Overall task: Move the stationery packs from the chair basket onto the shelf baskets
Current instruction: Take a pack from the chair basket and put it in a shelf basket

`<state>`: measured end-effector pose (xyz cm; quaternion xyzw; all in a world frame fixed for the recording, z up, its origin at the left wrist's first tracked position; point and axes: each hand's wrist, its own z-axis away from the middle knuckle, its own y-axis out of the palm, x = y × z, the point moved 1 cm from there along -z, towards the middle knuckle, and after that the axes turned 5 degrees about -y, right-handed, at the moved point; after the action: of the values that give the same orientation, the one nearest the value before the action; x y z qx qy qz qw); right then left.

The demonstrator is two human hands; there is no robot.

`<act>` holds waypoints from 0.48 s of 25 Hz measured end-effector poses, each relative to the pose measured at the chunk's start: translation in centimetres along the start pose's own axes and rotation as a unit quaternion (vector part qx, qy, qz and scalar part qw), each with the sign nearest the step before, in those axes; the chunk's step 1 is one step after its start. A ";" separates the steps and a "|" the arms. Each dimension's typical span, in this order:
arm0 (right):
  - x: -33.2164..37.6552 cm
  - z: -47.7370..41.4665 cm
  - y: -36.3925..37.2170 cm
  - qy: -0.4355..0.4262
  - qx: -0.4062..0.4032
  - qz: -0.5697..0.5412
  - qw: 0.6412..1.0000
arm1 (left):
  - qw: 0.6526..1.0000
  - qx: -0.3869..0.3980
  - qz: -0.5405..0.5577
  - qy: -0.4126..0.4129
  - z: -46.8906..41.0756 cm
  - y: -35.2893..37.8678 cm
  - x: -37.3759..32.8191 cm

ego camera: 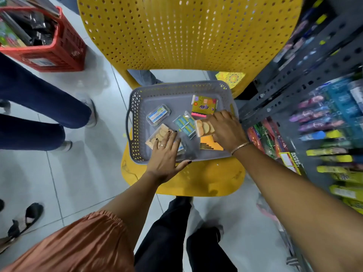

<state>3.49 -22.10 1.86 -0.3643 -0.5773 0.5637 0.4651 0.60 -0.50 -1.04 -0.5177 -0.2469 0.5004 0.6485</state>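
Observation:
A grey plastic basket [135,107] sits on the seat of a yellow perforated chair [186,32]. Inside lie several stationery packs: a yellow-green pack [204,105], a small clear blue-white box [158,114], a clear pack of teal items [184,124], an orange card [211,145] and two clear packs of tan round pieces. My left hand [165,156] rests flat with fingers spread on the left tan pack [157,135]. My right hand [225,130] closes its fingers on the right tan pack [204,127].
A dark metal shelf [306,75] with baskets of coloured pens and packs stands at the right. A red basket [59,48] of goods sits on the tiled floor at upper left. Another person's legs in blue trousers [39,107] stand at the left.

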 end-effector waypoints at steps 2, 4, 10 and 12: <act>-0.7 0.4 -4.3 0.025 -0.017 -0.034 0.999 | 1.000 -0.018 0.004 0.016 -0.3 -2.8 -1.0; -1.3 0.8 -9.0 0.053 -0.042 -0.048 0.997 | 0.998 -0.040 0.020 0.047 -1.0 -5.8 -2.0; -4.3 6.5 -27.3 0.119 -0.172 -0.064 0.976 | 0.966 -0.174 0.009 0.190 -4.1 -19.6 -10.8; -5.2 9.7 -32.9 0.130 -0.210 -0.032 0.968 | 0.943 -0.219 -0.009 0.251 -4.6 -23.9 -15.5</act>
<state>-0.73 -33.31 34.46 -0.5053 -0.6288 0.3624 0.4667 7.97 -15.62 22.37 -0.7535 -0.1848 0.2820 0.5644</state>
